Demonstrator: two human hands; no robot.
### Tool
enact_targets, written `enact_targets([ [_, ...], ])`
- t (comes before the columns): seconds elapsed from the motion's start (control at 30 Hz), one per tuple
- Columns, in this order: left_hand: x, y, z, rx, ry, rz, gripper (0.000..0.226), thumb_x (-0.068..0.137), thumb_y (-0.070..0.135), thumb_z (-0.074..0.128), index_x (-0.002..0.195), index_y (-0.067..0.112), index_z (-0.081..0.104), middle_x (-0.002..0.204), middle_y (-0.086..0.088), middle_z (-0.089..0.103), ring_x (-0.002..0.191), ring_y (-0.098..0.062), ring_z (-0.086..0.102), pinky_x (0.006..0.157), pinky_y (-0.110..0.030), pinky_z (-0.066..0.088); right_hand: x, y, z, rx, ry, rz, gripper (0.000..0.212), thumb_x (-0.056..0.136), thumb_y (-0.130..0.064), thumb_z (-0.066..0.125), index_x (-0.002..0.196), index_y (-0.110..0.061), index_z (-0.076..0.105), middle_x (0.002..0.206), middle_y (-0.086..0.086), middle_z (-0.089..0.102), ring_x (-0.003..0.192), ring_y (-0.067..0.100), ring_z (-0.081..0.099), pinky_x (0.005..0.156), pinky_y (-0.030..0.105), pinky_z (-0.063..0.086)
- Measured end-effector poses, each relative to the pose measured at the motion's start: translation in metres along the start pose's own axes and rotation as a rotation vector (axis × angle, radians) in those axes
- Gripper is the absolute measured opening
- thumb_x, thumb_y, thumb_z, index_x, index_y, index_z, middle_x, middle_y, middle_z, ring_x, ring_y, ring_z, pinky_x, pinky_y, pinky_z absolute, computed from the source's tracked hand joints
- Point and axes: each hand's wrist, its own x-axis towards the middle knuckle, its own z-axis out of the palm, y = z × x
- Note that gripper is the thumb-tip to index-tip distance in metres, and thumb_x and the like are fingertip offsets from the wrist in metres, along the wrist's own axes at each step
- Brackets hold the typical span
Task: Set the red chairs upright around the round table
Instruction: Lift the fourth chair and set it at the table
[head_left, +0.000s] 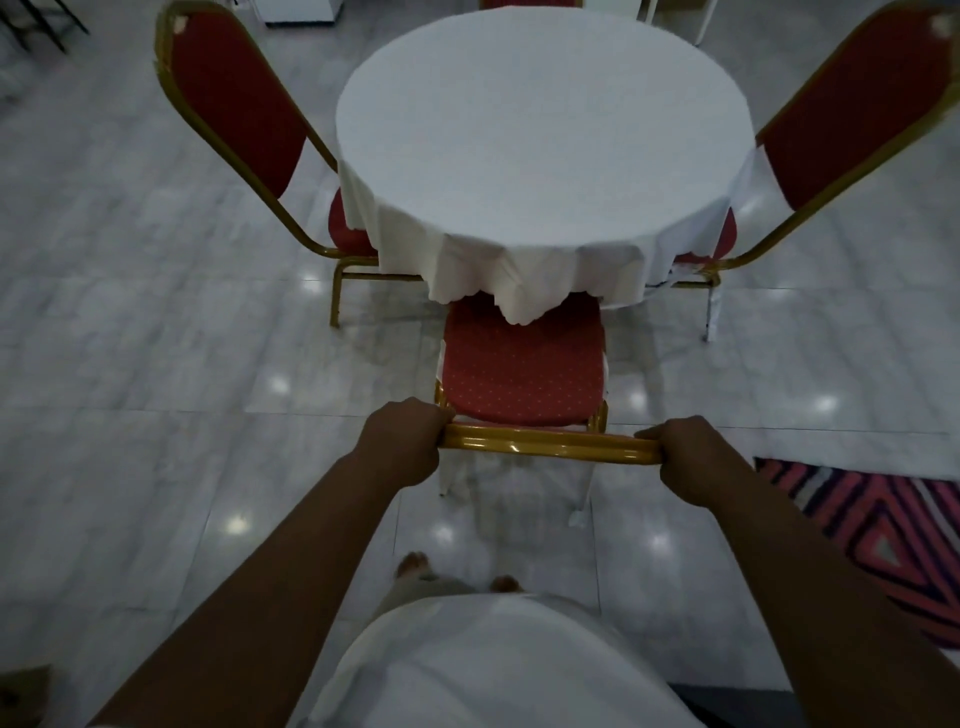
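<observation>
A round table (540, 130) under a white cloth fills the upper middle. Directly in front of me stands a red chair (522, 366) with a gold frame, upright, its seat partly under the hanging cloth. My left hand (402, 441) grips the left end of its gold top rail and my right hand (691, 457) grips the right end. A second red chair (234, 104) stands upright at the table's left. A third red chair (852, 119) stands upright at the right. The top of another red chair (530, 3) peeks out behind the table.
The floor is glossy grey marble tile (156, 364). A pink and dark patterned rug (883, 530) lies at the right. My bare feet (415, 564) are just behind the chair. Dark furniture legs (36, 21) show at the far left corner.
</observation>
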Motion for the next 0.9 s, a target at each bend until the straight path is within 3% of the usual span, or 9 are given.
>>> enact_targets([
  [0.13,0.002,0.004,0.002,0.0,0.0,-0.01,0.042,0.083,0.008,0.054,0.122,0.023,0.058,0.101,-0.006,0.067,0.086,-0.023,0.065,0.069,-0.029,0.049,0.004,0.01,0.009,0.043,0.031,-0.016,0.048,0.078,0.009,0.052,0.112,-0.021,0.07,0.096,0.009,0.071,0.084,0.023,0.067,0.077,0.036,0.057],
  [0.23,0.002,0.006,0.003,0.015,-0.05,0.009,0.049,0.082,0.008,0.054,0.129,0.021,0.052,0.104,-0.007,0.066,0.088,-0.023,0.064,0.068,-0.028,0.047,0.004,0.016,0.009,0.079,0.027,-0.023,0.049,0.081,0.008,0.053,0.119,-0.021,0.066,0.105,0.009,0.071,0.09,0.023,0.067,0.082,0.035,0.055],
  [0.33,0.003,0.007,-0.009,-0.077,-0.214,0.032,0.064,0.083,0.016,0.06,0.143,0.02,0.036,0.123,-0.009,0.06,0.106,-0.024,0.06,0.084,-0.032,0.05,-0.002,0.021,0.003,0.098,-0.114,-0.019,0.058,0.084,-0.003,0.059,0.139,-0.019,0.046,0.134,0.013,0.056,0.116,0.026,0.057,0.096,0.033,0.048],
  [0.43,0.0,0.007,-0.032,-0.457,-0.337,-0.001,0.068,0.089,0.033,0.06,0.148,0.022,0.026,0.142,-0.009,0.049,0.123,-0.024,0.051,0.103,-0.037,0.042,-0.008,0.019,-0.013,0.324,-0.164,-0.042,0.077,0.084,-0.016,0.064,0.149,-0.027,0.025,0.157,0.007,0.024,0.142,0.024,0.028,0.112,0.041,0.034],
  [0.53,-0.001,0.017,-0.034,-0.667,-0.158,-0.069,0.056,0.097,0.046,0.039,0.148,0.029,0.023,0.155,-0.001,0.028,0.144,-0.023,0.023,0.113,-0.04,0.02,-0.011,-0.001,-0.02,0.613,0.024,-0.095,0.058,0.094,-0.029,0.05,0.148,-0.029,0.028,0.158,0.003,0.023,0.143,0.014,0.02,0.116,0.041,0.021],
  [0.6,0.003,0.023,-0.021,-0.589,-0.015,-0.088,0.057,0.099,0.048,0.028,0.15,0.024,0.017,0.16,-0.003,0.016,0.147,-0.02,0.006,0.116,-0.037,0.008,-0.007,-0.021,-0.013,0.561,0.143,-0.04,0.051,0.1,-0.04,0.036,0.148,-0.024,0.029,0.156,0.002,0.026,0.144,0.013,0.019,0.114,0.039,0.02],
  [0.73,0.016,0.018,0.011,-0.486,0.199,-0.043,0.067,0.095,0.053,0.021,0.151,0.019,0.011,0.16,-0.005,0.012,0.142,-0.007,-0.004,0.113,-0.029,0.0,0.005,-0.038,0.009,0.375,0.229,-0.002,0.06,0.096,-0.052,0.021,0.145,-0.02,0.035,0.154,0.007,0.033,0.145,0.019,0.023,0.11,0.042,0.028],
  [0.9,0.031,0.007,0.022,-0.452,0.279,-0.034,0.07,0.094,0.055,0.017,0.151,0.017,0.005,0.161,-0.002,0.006,0.145,-0.008,-0.008,0.116,-0.027,-0.004,0.019,-0.035,0.008,0.398,0.283,-0.018,0.062,0.091,-0.04,0.023,0.146,-0.013,0.034,0.154,0.008,0.032,0.145,0.019,0.023,0.113,0.037,0.024],
])
